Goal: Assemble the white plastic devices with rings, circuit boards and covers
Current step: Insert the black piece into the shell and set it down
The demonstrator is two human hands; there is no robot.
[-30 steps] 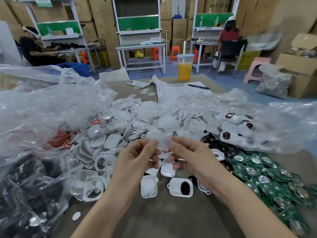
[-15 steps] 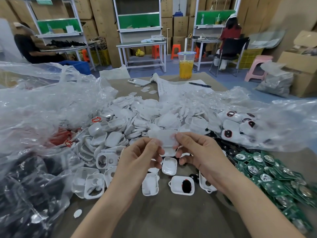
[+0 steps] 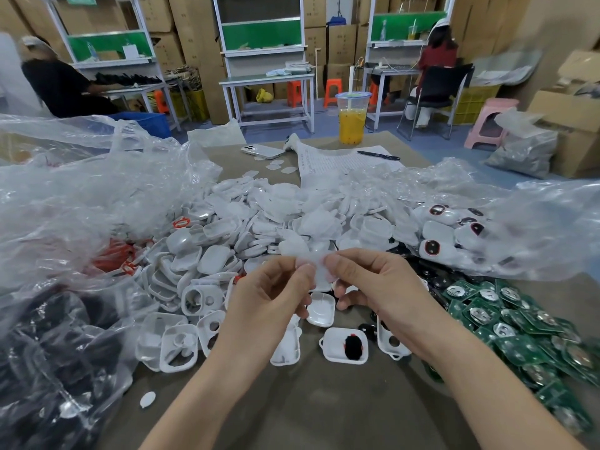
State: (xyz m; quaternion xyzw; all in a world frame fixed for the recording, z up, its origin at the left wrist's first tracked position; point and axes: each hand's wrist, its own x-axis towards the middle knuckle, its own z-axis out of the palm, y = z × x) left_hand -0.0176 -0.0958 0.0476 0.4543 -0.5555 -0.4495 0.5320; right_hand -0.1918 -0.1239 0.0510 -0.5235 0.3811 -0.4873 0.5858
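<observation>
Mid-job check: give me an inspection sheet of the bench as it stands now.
Surface: grey-brown table, mostly covered with parts.
Job's things: white shell pile; green circuit boards at right; shell with black insert in front.
Clutter: plastic bags, drink cup, phone, pen, paper sheet.
Grippers: left hand and right hand both pinch a translucent cover above the pile.
Cables: nothing seen on this table.
Surroundings: seated people at benches, cardboard boxes, stools.
</observation>
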